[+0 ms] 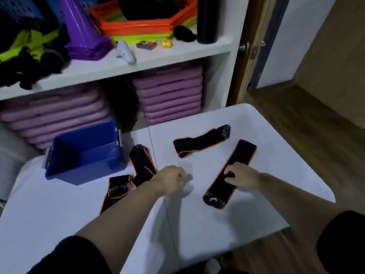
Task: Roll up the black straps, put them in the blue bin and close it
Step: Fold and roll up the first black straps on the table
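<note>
Three black straps with orange edging lie on the white table (217,218). One long strap (240,157) runs diagonally at the right, and my right hand (242,176) rests flat on its middle, fingers curled onto the fabric. A second strap (197,142) lies unrolled farther back. The third strap (141,165) lies bent beside the bin, partly hidden under my left forearm. My left hand (171,179) hovers over bare table between the straps, fingers loosely curled, holding nothing. The blue bin (65,171) stands open and empty at the table's left; no lid is visible.
Behind the table stands a white shelf unit (177,54) with purple cones (83,32), orange hexagon rings, a black cylinder and clothing. Stacked pink mats (169,95) fill the lower shelf. A doorway and wooden floor (296,119) lie to the right.
</note>
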